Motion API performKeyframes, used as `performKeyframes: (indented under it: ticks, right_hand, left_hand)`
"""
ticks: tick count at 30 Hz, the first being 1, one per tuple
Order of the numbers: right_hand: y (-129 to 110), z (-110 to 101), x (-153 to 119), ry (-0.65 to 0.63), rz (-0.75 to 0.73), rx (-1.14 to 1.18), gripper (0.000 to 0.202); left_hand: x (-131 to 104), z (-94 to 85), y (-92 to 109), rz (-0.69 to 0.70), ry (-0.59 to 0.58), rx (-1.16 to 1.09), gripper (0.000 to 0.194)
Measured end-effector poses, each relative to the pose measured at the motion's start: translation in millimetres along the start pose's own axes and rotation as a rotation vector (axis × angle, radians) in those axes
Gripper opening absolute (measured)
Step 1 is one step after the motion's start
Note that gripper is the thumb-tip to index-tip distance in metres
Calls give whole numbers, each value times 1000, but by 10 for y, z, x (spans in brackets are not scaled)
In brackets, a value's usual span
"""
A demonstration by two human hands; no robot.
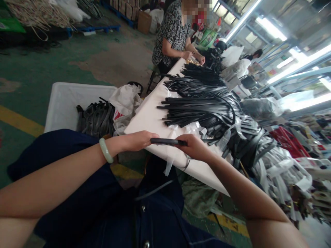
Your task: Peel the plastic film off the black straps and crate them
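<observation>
Between my two hands a short black strap [168, 141] is stretched level above the near edge of the pale table [147, 119]. My left hand [139, 140], below a light green bangle [106, 150], is closed on the strap's left end. Closed on its right end is my right hand [193, 146]. A thin dark strip [157, 189] hangs below, in front of my dark blue clothing; where it begins is hidden. Just past my hands, bundles of long black straps [196, 108] lie on the table, some wrapped in clear plastic.
A white bin [62, 103] holding dark straps [97, 117] stands left of the table, with a white plastic bag [126, 100] beside it. Across the table's far end a co-worker [172, 38] handles small gold-coloured pieces. More strap bundles [279, 165] are piled at the right.
</observation>
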State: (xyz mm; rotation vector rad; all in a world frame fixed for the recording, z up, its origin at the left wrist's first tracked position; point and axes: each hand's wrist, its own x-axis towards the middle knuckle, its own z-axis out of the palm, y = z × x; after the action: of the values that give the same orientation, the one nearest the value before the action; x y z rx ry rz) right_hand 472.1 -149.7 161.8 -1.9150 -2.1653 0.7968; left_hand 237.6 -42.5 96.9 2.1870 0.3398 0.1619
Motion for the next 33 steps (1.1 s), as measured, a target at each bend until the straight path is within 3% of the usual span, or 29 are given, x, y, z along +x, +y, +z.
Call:
performKeyframes:
  ticks: [3,8,12,15,17,19,23,27,33]
  right_hand:
    - [-61,-27,70,-122,-95,37,18]
    - [-313,69,176,-137,-168,-56,16]
    - [-249,-80,147,-128,-174,-151,21]
    - [-49,-356,50,-53,-87,-216,27]
    - [16,-485,-10,-39,-34,-288,30]
    - [-41,-484,-24,-3,-33,-380,29]
    - [-373,-147,145,45,-157,-408,56]
    - [-507,75,382,-69,-85,-317,37]
    - [-432,-272,343,-24,-103,-336,36]
  left_hand:
    - [62,133,11,53,-79,-256,19]
    - [159,296,75,-101,-165,-596,21]
    - [28,93,91,-145,-255,-705,26]
    - [-102,-126,30,-275,-371,-502,24]
    - [-121,-189,-16,-294,-321,-282,22]
    - [-85,-168,-34,-249,-214,-96,23]
    - [-9,-49,23,-120,-115,7,18]
    - [-89,-102,108,25,64,31,33]
    - [-492,-470,260,-143,203,259,39]
